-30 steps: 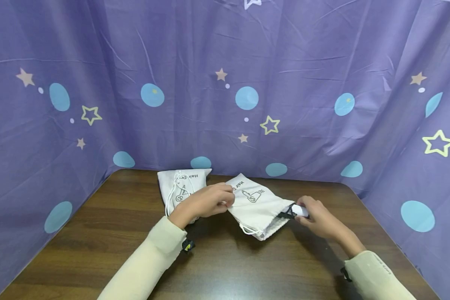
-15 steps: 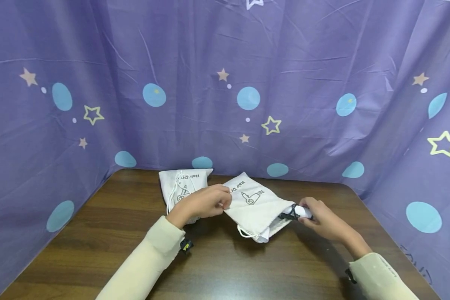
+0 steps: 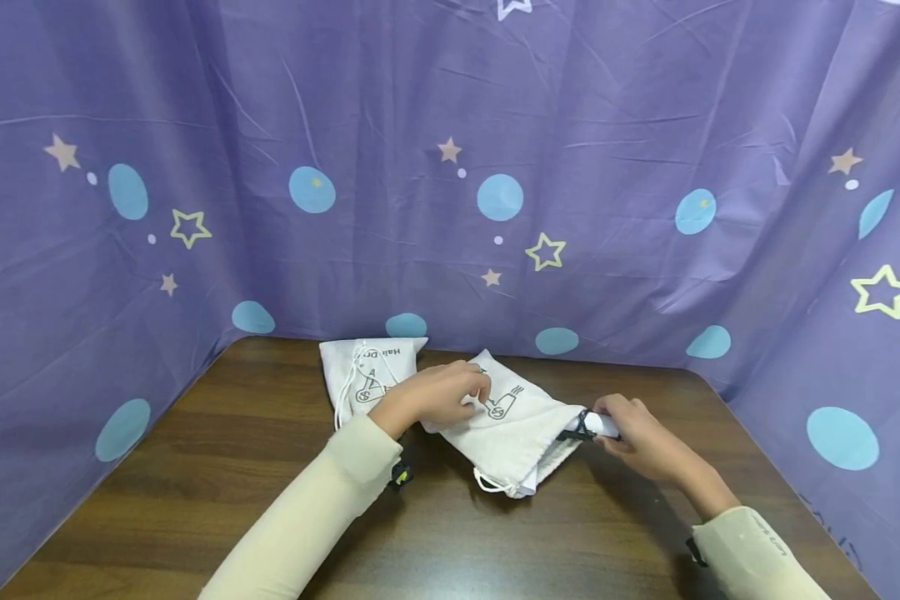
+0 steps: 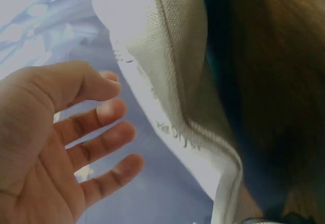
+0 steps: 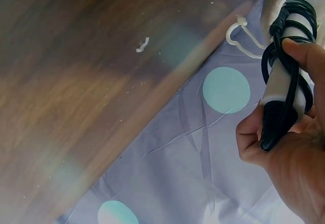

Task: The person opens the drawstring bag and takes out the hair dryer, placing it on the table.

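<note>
My right hand (image 3: 637, 437) grips the white handle of a hair dryer (image 3: 598, 423), whose black cord is wound round it, as the right wrist view shows. The dryer's other end is hidden inside a white drawstring bag (image 3: 521, 429) printed with "Hair Dr" and a dryer drawing. The bag's mouth, with a white cord loop, faces right and toward me. Over the bag's closed end is my left hand (image 3: 446, 393). In the left wrist view its fingers (image 4: 96, 115) are loosely bent, apart from the cloth, and hold nothing.
A second white drawstring bag (image 3: 337, 367) with similar print lies at the back left, partly behind my left forearm. The brown wooden table (image 3: 450, 550) ends at a purple curtain (image 3: 390, 167) with stars and dots, which stands behind and on both sides.
My left hand has let go of the bag's closed end and moved right over the print. That end of the bag has sunk lower. The right hand keeps its grip on the hair dryer.
</note>
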A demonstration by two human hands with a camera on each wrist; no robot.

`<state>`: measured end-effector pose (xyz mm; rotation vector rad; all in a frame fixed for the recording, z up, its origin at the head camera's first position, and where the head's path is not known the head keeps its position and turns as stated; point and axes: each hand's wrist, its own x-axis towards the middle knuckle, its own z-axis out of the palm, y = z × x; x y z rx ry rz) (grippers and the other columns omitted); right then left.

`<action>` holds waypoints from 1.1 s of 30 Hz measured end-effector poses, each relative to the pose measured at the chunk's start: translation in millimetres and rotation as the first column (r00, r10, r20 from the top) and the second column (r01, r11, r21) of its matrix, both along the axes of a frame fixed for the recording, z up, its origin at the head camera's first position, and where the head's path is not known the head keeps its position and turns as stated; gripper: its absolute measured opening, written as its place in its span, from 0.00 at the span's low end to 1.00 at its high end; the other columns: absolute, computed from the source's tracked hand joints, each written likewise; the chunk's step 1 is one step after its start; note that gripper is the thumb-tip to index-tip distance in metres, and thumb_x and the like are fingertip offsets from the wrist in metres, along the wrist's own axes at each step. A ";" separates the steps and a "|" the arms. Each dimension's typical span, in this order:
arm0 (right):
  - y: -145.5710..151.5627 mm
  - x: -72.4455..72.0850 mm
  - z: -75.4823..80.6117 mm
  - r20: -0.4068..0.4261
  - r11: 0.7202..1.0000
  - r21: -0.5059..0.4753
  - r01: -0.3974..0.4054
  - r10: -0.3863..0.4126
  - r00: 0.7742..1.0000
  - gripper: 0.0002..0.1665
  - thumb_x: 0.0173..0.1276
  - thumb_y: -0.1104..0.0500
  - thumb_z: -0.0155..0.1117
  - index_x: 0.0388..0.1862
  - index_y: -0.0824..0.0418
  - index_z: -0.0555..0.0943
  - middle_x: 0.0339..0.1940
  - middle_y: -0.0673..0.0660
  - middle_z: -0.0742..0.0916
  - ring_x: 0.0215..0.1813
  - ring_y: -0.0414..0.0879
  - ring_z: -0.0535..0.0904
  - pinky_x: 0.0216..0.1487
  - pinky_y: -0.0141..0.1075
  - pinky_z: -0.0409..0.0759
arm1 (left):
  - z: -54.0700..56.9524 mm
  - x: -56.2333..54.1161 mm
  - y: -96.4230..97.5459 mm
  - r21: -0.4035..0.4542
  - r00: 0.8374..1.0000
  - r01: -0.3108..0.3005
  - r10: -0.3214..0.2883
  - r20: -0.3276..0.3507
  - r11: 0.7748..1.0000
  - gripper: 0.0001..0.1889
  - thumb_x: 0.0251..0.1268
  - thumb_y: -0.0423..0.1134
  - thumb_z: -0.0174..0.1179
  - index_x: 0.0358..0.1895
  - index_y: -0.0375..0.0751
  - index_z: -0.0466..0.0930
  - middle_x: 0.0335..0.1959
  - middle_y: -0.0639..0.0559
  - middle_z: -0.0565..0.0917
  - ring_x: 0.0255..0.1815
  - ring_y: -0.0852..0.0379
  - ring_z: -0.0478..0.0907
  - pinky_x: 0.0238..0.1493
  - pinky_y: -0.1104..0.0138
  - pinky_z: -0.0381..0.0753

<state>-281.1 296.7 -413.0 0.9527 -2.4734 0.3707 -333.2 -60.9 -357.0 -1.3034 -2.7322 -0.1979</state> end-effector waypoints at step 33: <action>4.1 1.5 -0.1 -0.058 0.998 -0.002 -0.066 0.065 0.996 0.24 0.53 0.73 0.76 0.46 0.65 0.76 0.41 0.51 0.80 0.40 0.42 0.70 0.42 0.38 0.68 | -21.8 -44.7 35.8 0.132 0.998 0.059 -0.059 -0.006 0.989 0.09 0.77 0.31 0.53 0.40 0.51 0.76 0.37 0.58 0.74 0.37 0.60 0.72 0.38 0.68 0.73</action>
